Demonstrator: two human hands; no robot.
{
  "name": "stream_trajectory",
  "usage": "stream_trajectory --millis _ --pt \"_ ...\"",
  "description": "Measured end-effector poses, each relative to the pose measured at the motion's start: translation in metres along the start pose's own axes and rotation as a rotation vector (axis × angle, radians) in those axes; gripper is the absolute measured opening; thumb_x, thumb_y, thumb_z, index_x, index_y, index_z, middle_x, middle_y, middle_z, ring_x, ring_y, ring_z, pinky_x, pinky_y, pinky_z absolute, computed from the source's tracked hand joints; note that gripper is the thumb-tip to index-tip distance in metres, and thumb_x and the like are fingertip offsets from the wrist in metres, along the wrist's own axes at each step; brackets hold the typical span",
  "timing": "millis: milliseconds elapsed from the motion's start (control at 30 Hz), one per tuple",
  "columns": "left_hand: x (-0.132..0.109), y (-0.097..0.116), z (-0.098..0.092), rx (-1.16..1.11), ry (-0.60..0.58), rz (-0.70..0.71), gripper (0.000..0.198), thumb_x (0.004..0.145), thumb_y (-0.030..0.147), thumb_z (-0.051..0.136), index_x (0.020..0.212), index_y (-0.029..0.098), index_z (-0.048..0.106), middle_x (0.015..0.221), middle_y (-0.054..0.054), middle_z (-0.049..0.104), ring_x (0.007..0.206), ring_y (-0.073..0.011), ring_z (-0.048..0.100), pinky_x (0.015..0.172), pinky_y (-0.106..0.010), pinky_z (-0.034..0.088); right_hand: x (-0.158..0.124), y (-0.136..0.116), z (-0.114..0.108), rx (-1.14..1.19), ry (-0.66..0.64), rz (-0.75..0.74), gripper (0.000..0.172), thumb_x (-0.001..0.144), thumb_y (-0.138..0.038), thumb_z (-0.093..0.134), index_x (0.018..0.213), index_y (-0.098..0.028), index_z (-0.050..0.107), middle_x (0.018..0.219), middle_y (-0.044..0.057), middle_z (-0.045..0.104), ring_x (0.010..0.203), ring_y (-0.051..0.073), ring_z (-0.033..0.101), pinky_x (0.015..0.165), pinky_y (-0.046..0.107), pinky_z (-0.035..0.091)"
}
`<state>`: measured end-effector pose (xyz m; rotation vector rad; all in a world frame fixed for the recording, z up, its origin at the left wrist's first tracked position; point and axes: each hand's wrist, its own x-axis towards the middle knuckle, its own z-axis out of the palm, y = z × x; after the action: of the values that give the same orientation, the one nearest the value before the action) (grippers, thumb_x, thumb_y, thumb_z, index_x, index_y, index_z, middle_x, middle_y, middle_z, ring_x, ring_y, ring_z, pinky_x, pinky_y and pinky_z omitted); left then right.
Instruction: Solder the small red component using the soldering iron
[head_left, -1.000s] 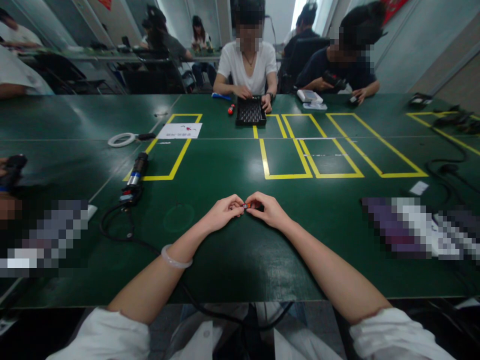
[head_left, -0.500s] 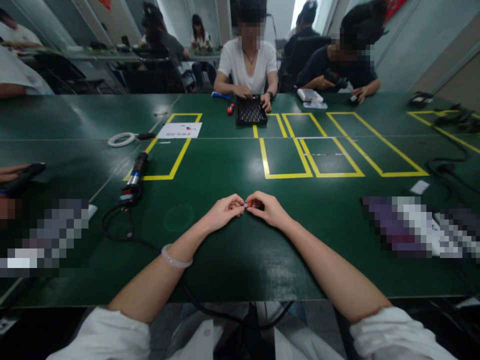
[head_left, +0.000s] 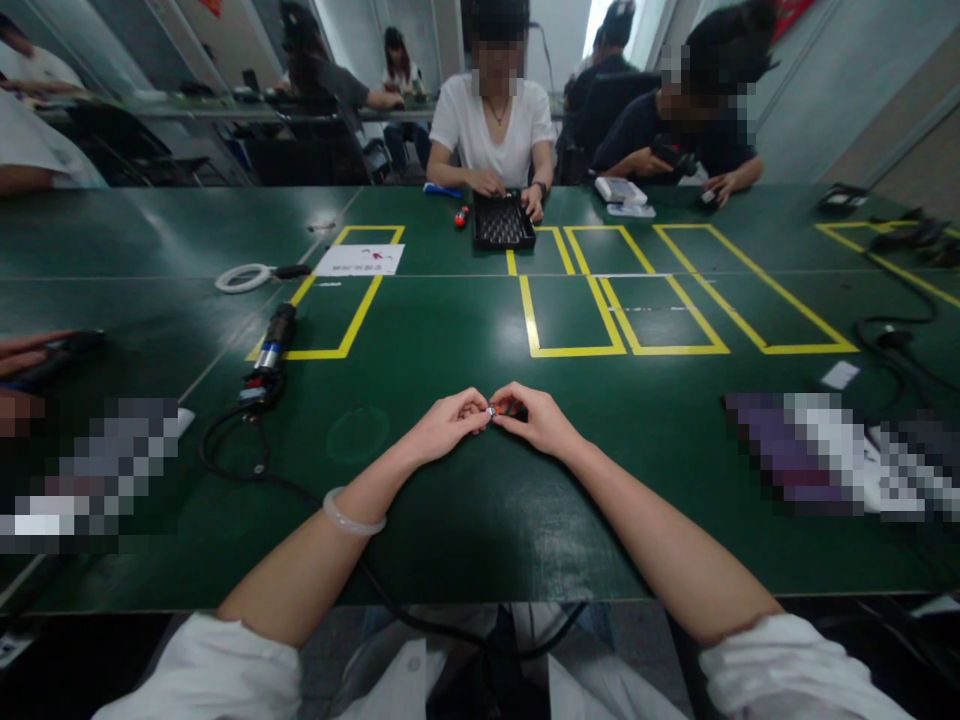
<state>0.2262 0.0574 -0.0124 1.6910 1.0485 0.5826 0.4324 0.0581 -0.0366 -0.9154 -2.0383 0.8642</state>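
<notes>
Pinching from either side, the left hand (head_left: pixel 450 425) and right hand (head_left: pixel 536 418) both grip a tiny orange-and-silver piece (head_left: pixel 493 411) (material unclear), smack between them, neither hand nearer, long axis seemingly sideways, over a glossy dark-green tabletop (head_left: pixel 487 520).

Small part (head_left: pixel 492 412) between the fingers (head_left: pixel 516 391), tray (head_left: pixel 504 243) beyond on table (head_left: pixel 442 330).

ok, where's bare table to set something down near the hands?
Two patches: from the right hand rightward to the pixelated purple-and-white item; and beyond the left hand, between the yellow tape outlines. Crowded: left, by the cabled cylindrical tool; far edge, around the black tray.
</notes>
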Motion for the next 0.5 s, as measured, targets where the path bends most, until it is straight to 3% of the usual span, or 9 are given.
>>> stream_trajectory --millis 500 --pt "-0.0019 0.0031 -0.0007 0.110 0.013 -0.013 0.031 0.085 0.047 0.056 0.087 0.016 0.059 0.073 -0.001 0.060 0.069 -0.0136 0.055 0.066 -0.025 0.041 0.0014 0.0013 -0.0007 0.053 0.015 0.039 0.011 0.085 -0.023 0.062 0.094 -0.018 0.060 0.086 0.002 0.063 0.074 0.013 0.059 0.067 0.025 0.045"
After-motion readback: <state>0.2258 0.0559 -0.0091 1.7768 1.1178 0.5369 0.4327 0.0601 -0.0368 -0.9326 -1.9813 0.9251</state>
